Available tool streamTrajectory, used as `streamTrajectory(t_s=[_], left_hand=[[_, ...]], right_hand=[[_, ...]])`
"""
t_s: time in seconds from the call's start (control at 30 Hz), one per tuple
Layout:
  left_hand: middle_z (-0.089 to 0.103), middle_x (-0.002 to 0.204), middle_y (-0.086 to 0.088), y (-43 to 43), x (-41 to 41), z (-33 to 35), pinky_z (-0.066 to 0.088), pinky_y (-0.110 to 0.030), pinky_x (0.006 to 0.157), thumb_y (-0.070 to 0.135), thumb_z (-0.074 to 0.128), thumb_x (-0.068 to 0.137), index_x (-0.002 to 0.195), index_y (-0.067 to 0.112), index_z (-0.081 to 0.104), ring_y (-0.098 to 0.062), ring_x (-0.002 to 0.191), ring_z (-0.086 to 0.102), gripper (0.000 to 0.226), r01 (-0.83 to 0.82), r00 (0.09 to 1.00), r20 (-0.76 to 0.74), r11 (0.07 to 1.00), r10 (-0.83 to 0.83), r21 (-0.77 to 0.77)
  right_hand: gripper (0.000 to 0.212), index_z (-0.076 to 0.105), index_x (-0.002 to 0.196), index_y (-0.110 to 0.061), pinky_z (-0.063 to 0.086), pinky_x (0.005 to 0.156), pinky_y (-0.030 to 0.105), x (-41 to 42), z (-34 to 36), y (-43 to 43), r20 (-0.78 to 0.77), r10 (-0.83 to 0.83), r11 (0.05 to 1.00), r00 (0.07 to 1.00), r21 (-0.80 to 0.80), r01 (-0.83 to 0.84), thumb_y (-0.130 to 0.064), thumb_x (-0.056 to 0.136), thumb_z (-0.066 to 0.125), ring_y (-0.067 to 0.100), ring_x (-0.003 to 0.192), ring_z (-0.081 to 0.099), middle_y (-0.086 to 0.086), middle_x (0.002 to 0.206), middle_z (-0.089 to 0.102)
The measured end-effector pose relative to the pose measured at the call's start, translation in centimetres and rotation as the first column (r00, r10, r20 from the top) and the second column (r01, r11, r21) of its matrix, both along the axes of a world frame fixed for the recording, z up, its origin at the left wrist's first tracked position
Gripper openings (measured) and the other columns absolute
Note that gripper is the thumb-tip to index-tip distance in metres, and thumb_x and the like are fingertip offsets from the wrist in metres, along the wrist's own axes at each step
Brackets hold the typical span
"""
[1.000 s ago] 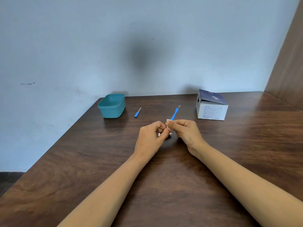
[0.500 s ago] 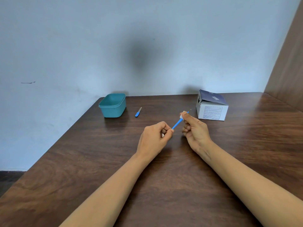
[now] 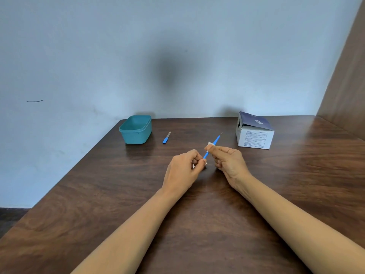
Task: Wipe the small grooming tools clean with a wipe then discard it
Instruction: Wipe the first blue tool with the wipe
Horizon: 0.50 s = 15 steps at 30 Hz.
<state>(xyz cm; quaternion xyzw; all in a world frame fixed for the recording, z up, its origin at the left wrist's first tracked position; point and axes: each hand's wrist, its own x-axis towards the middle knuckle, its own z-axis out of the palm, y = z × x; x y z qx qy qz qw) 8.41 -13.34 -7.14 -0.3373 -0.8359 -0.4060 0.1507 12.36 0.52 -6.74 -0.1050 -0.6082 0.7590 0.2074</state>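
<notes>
The wipe (image 3: 209, 143) has slid back down the blue-handled tool (image 3: 216, 139) from near its tip half a second ago, and now sits about midway along the shaft. Bare blue handle and a thin metal point show beyond it.

The tool is held above the table, its long axis running from near-left to far-right with the point aimed toward the far right. The right hand (image 3: 229, 161) pinches the folded wipe round the shaft between thumb and forefinger, its other fingers curled under. The left hand (image 3: 183, 171) pinches the tool's near end between thumb and fingertips and steadies it. A small white scrap shows by those fingertips, and it is too small to tell what it is.

The two hands are close together but apart, with a short stretch of handle between them. The wiping stroke appears to run along that near-left to far-right line, so the right hand has the part from the wipe to the point left to cover.

A second blue tool (image 3: 166, 137) lies flat on the table (image 3: 197, 204) further back and to the left, nearer the left hand, on much the same slant. Beyond it at the far-left corner stands an open teal tub (image 3: 135, 129), a likely place for the used wipe. A white and dark blue box (image 3: 254, 135) sits at far right, nearer the right hand.
</notes>
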Motion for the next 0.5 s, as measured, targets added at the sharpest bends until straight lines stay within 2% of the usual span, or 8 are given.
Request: streamTrajectory(t_s=[0.07,0.1,0.2,0.3,0.4,0.5], left_hand=[[0.054,0.057,0.014,0.0,-0.1,-0.1,0.043,-0.025,0.056,0.027,0.064,0.088,0.074,0.023,0.060,-0.004,0.053,0.049,0.015,-0.007,1.000,0.014,0.999,0.006,0.037],[0.055,0.057,0.014,0.0,-0.2,-0.1,0.044,-0.026,0.056,0.027,0.064,0.087,0.073,0.023,0.060,-0.003,0.052,0.049,0.015,-0.008,1.000,0.021,0.998,0.006,0.055],[0.064,0.061,0.010,-0.1,-0.2,0.0,0.048,-0.027,0.058,0.025,0.067,0.085,0.072,0.020,0.065,-0.004,0.053,0.053,0.015,0.019,0.997,0.068,0.991,-0.028,0.131],[0.065,0.059,0.007,-0.1,0.3,0.6,0.044,-0.020,0.056,0.029,0.068,0.086,0.066,0.015,0.069,-0.006,0.053,0.053,0.024,0.021,0.988,0.145,0.967,-0.060,0.252],[0.066,0.059,0.003,0.0,-0.2,1.2,0.042,-0.016,0.061,0.033,0.058,0.092,0.066,0.011,0.071,-0.001,0.055,0.054,0.036,-0.124,0.933,0.356,0.884,-0.050,0.450],[0.067,0.068,0.002,-0.2,-1.0,1.6,0.038,-0.019,0.060,0.031,0.052,0.096,0.078,0.012,0.072,0.001,0.054,0.050,0.033,-0.192,0.834,0.518,0.781,-0.189,0.594]], right_hand=[[0.019,0.070,0.082,0.006,0.029,0.048,0.010,0.3,0.2,-0.6,-0.015,0.042,0.991,0.999,0.127,-0.039,-0.013,0.087,0.067,0.001,0.043,0.035,-0.012,0.044,0.045],[0.021,0.068,0.084,0.009,0.032,0.047,0.008,0.3,0.2,-0.8,-0.020,0.050,0.984,0.999,0.170,-0.046,-0.010,0.089,0.064,-0.001,0.039,0.039,-0.012,0.040,0.047],[0.023,0.068,0.090,0.012,0.034,0.047,0.006,0.3,0.3,-0.9,-0.024,0.051,0.985,0.998,0.165,-0.047,-0.010,0.090,0.063,-0.002,0.039,0.043,-0.012,0.042,0.053],[0.020,0.070,0.092,0.006,0.032,0.046,0.007,0.5,0.6,-0.7,-0.019,0.091,0.985,0.996,0.147,-0.087,-0.013,0.091,0.061,-0.002,0.041,0.040,-0.013,0.046,0.052],[0.018,0.069,0.089,0.005,0.031,0.047,0.007,0.9,1.0,-0.6,-0.017,0.152,0.975,0.988,0.164,-0.147,-0.011,0.091,0.060,-0.001,0.041,0.041,-0.013,0.045,0.052],[0.017,0.069,0.087,0.004,0.030,0.050,0.011,1.0,1.1,-0.7,0.017,0.199,0.952,0.980,0.235,-0.198,-0.011,0.091,0.061,-0.001,0.046,0.041,-0.015,0.049,0.058]])
